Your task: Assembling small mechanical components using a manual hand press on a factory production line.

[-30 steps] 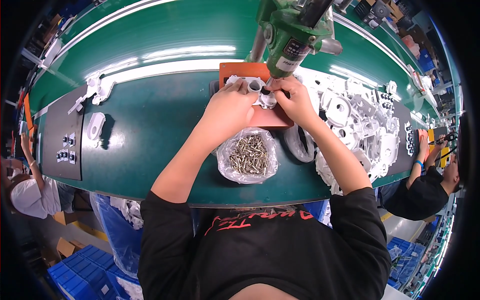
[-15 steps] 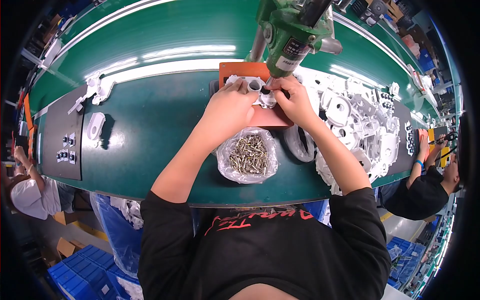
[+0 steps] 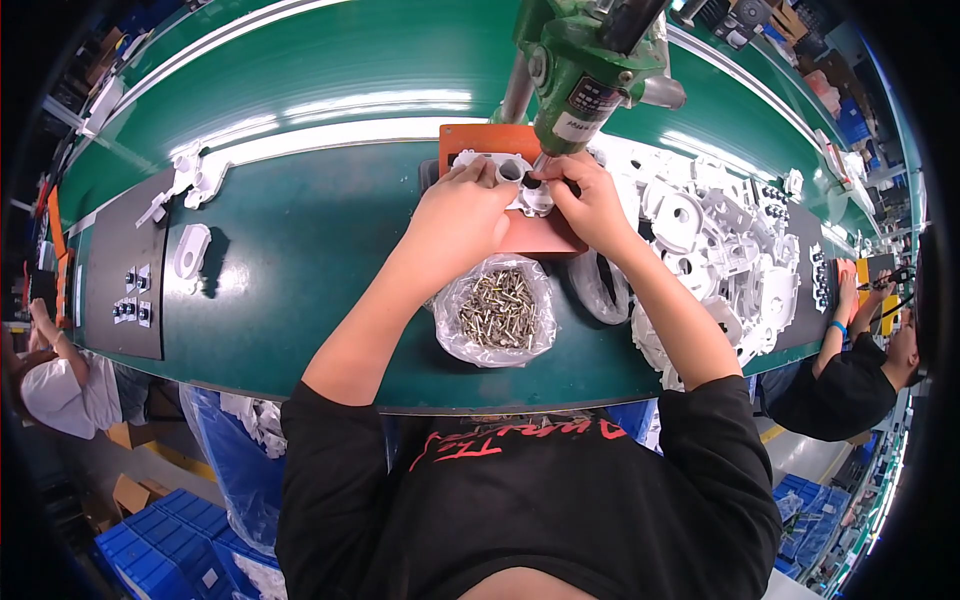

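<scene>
A white plastic housing [image 3: 511, 171] with round openings lies on the orange plate [image 3: 545, 236] under the green press head [image 3: 575, 90]. My left hand [image 3: 464, 207] is closed on the housing's left side, fingers curled over its far edge. My right hand [image 3: 588, 202] is closed in a pinch at the housing's right side, right below the press tip. What lies between those fingertips is hidden. Nearer to me, an open clear plastic bag [image 3: 448, 335] holds many small metal pins or screws [image 3: 497, 308].
White plastic parts [image 3: 735, 255] are heaped on the right, beside another clear bag [image 3: 603, 290]. At left, a white part [image 3: 191, 251] lies near a dark mat [image 3: 115, 255] with small black parts. Co-workers sit at both ends; a green conveyor [image 3: 330, 70] runs behind.
My two hands and the housing stay almost where they were. At the far left, the co-worker's hand has shifted slightly.
</scene>
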The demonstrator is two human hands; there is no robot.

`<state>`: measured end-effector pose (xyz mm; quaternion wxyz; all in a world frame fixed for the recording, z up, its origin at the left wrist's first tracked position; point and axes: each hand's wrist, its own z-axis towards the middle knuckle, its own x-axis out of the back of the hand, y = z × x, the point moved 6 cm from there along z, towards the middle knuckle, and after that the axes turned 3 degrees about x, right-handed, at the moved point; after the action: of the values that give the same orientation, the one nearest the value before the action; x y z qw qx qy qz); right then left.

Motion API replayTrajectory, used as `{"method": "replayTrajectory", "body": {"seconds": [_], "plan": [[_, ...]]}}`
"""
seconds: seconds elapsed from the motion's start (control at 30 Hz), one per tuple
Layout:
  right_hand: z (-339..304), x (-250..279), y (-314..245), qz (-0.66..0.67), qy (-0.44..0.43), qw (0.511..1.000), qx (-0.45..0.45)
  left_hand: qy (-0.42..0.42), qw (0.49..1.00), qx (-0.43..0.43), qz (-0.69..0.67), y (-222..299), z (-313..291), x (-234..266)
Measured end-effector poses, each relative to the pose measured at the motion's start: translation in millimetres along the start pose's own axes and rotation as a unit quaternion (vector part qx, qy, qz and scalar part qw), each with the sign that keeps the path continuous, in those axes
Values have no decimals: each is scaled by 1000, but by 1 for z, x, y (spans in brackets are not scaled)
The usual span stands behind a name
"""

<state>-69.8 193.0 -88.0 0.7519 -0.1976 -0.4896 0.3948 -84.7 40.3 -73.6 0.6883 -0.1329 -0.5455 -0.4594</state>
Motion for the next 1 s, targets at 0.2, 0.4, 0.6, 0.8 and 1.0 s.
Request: {"method": "replayTrajectory", "body": {"seconds": [0.2, 0.4, 0.6, 0.8, 1.0], "plan": [[0, 0, 0, 3, 0, 1000, 4, 3, 1000, -3, -4, 0, 0, 1], [0, 0, -1, -10, 3, 1000, 9, 5, 1000, 0, 2, 0, 0, 1], [0, 0, 0, -7, 3, 1000, 13, 16, 1000, -3, 2, 1, 0, 2], [0, 0, 0, -5, -2, 1000, 10, 12, 1000, -2, -2, 1, 0, 1], [0, 0, 0, -13, 1, 1000, 14, 15, 1000, -3, -4, 1, 0, 1]]}}
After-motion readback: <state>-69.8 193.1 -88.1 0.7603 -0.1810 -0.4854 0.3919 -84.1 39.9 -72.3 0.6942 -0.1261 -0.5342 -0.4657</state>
